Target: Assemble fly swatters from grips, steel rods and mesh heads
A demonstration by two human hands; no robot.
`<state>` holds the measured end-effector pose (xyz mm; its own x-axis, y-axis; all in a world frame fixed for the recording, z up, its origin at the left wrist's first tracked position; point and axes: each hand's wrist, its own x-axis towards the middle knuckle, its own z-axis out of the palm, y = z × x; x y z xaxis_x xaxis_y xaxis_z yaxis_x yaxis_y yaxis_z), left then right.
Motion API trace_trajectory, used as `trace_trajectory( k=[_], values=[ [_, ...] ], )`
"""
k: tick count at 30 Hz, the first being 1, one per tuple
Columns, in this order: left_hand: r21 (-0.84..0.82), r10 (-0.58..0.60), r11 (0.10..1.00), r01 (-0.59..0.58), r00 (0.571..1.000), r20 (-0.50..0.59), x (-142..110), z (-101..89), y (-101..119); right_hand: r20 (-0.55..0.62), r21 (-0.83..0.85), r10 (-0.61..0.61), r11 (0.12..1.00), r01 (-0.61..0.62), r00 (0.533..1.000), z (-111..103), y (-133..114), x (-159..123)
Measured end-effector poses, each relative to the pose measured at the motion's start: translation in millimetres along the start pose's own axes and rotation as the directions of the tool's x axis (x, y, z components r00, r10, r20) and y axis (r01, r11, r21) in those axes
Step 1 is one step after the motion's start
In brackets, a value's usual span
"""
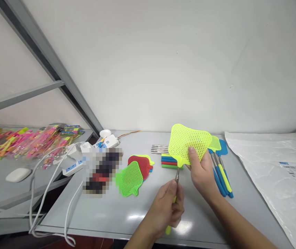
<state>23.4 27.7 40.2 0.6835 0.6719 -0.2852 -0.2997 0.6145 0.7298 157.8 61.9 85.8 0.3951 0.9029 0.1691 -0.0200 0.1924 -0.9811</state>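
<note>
My right hand (202, 173) pinches the lower edge of a yellow mesh swatter head (188, 143) held up over the grey table (111, 207). My left hand (167, 207) is closed round a yellow handle with a metal rod (177, 177) whose tip meets the neck of that head. Loose swatter heads, green (129, 179), red (139, 166) and yellow, lie in a pile to the left. Behind the held head sits a stack of coloured handles with metal rods (167, 162). Finished swatters with blue and yellow handles (222, 173) lie to the right of my right hand.
A large white plastic bag (275, 169) covers the table's right side. White power strips (72, 164) with cables hang over the left edge. A second table at left holds colourful packets (26, 141) and a white mouse-like object (18, 174). A white wall stands behind.
</note>
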Motion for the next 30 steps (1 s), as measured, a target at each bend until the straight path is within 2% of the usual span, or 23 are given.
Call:
trace_trajectory(
  k=[5,7,15,18,20,24,28,30],
  values=[
    [-0.092,-0.116,0.988,0.126,0.988,0.101,-7,-3.3,11,0.067,0.079,0.109,0.990,-0.114,0.992,-1,3,0],
    [-0.107,-0.165,0.978,0.178,0.978,0.127,-11,-4.5,16,0.091,0.118,0.118,0.985,-0.128,0.989,0,2,-1],
    [-0.127,-0.198,0.969,0.211,0.974,0.106,-18,3.9,29,0.116,0.160,0.095,0.981,-0.113,0.989,5,-4,-5],
    [-0.025,-0.160,0.987,0.161,0.986,0.046,-16,6.3,32,0.108,0.160,0.104,0.980,-0.120,0.989,5,-2,-7],
    [0.104,-0.101,0.989,0.103,0.995,-0.026,-15,7.4,34,0.095,0.137,0.115,0.982,-0.128,0.989,5,0,-7],
    [0.354,0.029,0.935,0.027,0.988,-0.151,-9,7.5,31,0.076,0.074,0.128,0.988,-0.134,0.989,3,4,-3],
    [0.350,0.077,0.937,-0.007,0.980,-0.185,1,7.0,24,0.091,0.008,0.107,0.994,-0.108,0.990,0,2,7],
    [0.263,0.082,0.964,-0.036,0.983,-0.166,7,7.6,22,0.184,0.002,0.101,0.995,-0.103,0.978,-1,2,9]
  ],
)
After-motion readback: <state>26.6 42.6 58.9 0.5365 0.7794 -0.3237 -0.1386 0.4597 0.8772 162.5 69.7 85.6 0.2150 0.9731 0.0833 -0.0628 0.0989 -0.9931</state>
